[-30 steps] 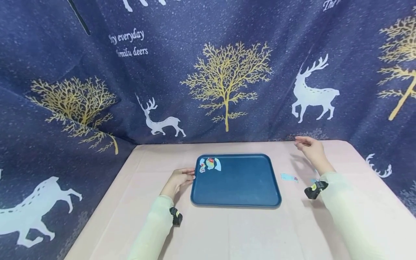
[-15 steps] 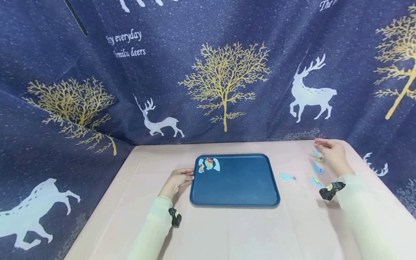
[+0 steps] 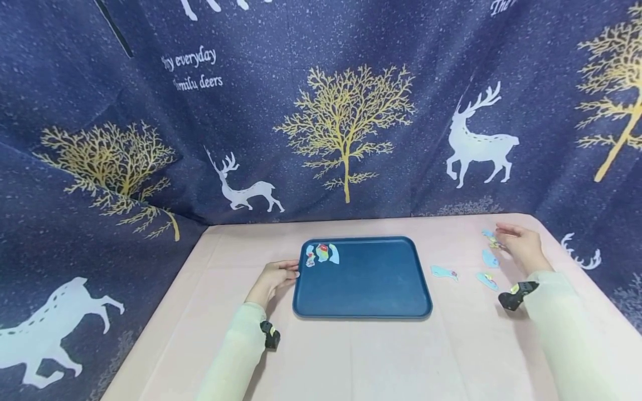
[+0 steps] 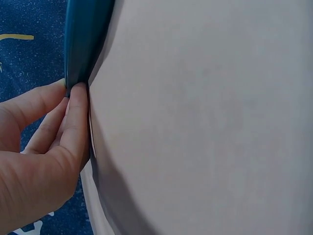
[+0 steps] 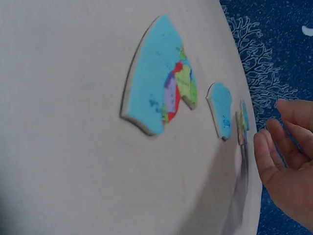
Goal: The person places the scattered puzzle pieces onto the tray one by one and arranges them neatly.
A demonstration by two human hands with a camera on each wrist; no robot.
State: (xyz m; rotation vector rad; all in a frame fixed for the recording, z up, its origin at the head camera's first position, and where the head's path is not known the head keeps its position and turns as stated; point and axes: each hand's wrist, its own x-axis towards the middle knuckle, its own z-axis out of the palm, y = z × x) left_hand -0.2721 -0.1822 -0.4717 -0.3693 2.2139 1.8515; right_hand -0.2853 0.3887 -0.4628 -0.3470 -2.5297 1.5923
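My left hand pinches the left rim of a dark blue tray, thumb and fingers at its edge in the left wrist view. Several small map puzzle pieces lie in the tray's far left corner. On the right, my right hand hovers with bent fingers apart, holding nothing. Nearest its fingertips in the head view is a blue and yellow puzzle piece. Closer to me lie a plain blue piece and a larger blue piece with coloured regions.
One more light blue puzzle piece lies just right of the tray. A pink cloth covers the table. Behind it hangs a dark blue curtain with printed deer and trees.
My right hand has moved right, then slightly down toward the far right puzzle pieces, uncovering those it hid. My left hand and the tray stay in place.
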